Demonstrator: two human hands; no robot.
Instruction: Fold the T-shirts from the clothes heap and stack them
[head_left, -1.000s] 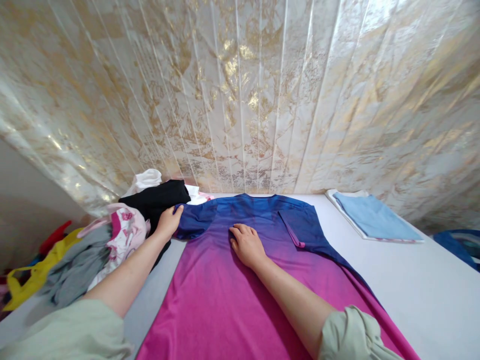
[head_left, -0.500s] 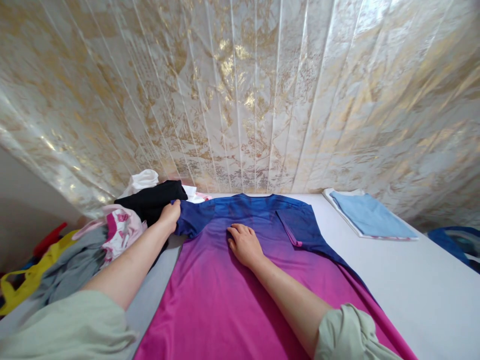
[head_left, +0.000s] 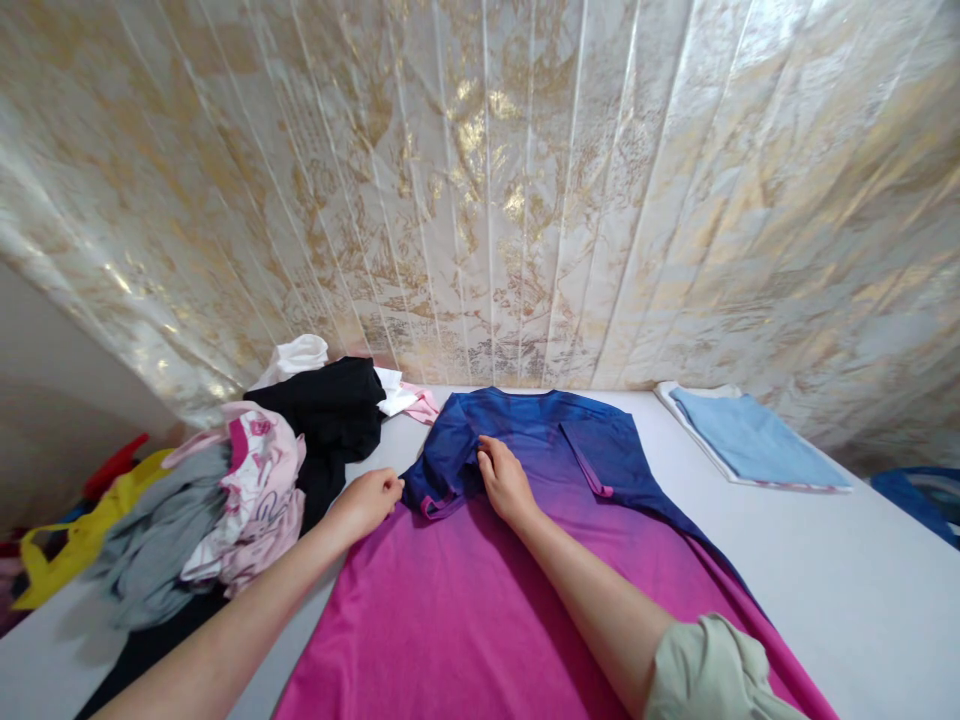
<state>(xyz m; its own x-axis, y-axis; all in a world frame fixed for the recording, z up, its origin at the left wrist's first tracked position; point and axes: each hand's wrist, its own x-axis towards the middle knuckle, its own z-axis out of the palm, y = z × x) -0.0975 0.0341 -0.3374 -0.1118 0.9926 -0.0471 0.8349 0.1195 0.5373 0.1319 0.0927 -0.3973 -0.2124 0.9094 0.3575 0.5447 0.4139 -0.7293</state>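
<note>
A short-sleeved shirt (head_left: 442,610), fading from dark blue at the shoulders to magenta below, lies spread on the white table. Its right sleeve (head_left: 607,455) is folded inward, with a pink cuff edge showing. The left sleeve (head_left: 450,470) is turned in over the body and looks bunched. My left hand (head_left: 371,503) is closed, pinching the shirt at its left edge, just below the shoulder. My right hand (head_left: 506,485) rests on the chest with its fingertips closed at the edge of the turned-in sleeve.
On the left lies a pile of clothes: a black garment (head_left: 330,405), a pink printed one (head_left: 274,500) and a grey one (head_left: 161,530). A yellow item (head_left: 64,545) is beyond them. Folded light blue cloth (head_left: 757,440) lies at the right. A gold-patterned curtain (head_left: 480,200) hangs behind the table (head_left: 840,600).
My left hand has brought the left sleeve inward and down from its outstretched position to the shirt's side edge. My right hand has shifted slightly, towards the folded sleeve.
</note>
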